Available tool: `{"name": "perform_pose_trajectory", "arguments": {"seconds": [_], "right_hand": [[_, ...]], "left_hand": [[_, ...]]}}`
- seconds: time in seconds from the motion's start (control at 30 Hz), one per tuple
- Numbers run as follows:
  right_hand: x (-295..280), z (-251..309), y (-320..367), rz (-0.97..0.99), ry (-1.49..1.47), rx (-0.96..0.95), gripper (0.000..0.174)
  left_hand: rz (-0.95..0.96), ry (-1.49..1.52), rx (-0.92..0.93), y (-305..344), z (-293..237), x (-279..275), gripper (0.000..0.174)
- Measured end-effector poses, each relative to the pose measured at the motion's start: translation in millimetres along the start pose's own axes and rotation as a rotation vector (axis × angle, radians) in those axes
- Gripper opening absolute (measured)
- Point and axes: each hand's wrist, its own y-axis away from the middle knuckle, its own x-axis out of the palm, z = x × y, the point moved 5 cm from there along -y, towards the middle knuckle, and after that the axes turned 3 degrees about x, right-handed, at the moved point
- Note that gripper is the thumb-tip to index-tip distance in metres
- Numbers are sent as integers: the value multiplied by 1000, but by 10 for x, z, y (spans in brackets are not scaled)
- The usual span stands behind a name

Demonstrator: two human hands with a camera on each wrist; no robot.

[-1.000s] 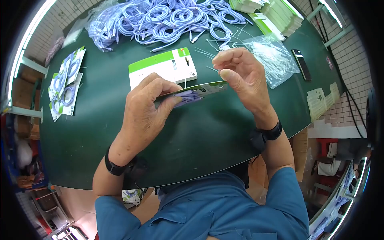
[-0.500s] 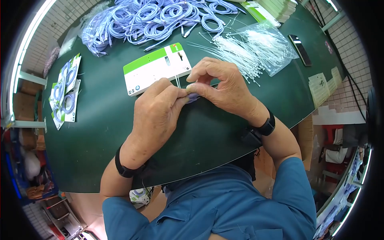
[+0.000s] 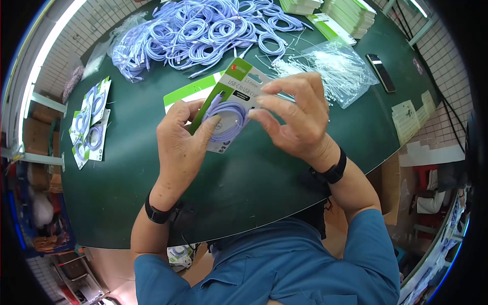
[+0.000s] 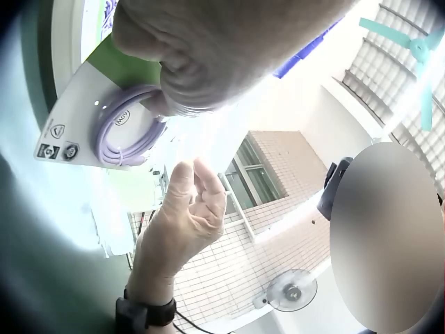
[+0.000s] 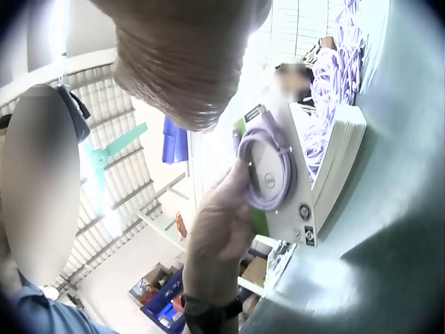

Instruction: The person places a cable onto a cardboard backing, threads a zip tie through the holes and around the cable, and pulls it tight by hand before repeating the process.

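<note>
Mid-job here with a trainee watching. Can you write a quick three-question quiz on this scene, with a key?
1. Which hand grips the USB-C cable packaging card?
2. True or false: in the head view, the smartphone lies to the right of the bag of cable ties.
3. What colour is the cable pile at the far side of the table? A) green B) lavender C) black

Key: 1. The left hand. 2. True. 3. B.

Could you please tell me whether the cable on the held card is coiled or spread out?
Coiled: the purple cable lies in round loops against the card, which the left hand holds.
</note>
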Motion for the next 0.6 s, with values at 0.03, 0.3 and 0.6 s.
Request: {"name": "perform_pose_trajectory", "arguments": {"seconds": [0.03,0.3,0.6], "right_hand": [[28,55,7,46,17,2,38],[228,163,105,240,139,81,45],[341,96,157,267,100,58,33]], "left_hand": [[-8,69,-37,11,80,6,34],[5,518,-371,88,33,187,31],[-48,465,-328,148,5,217,28]]}}
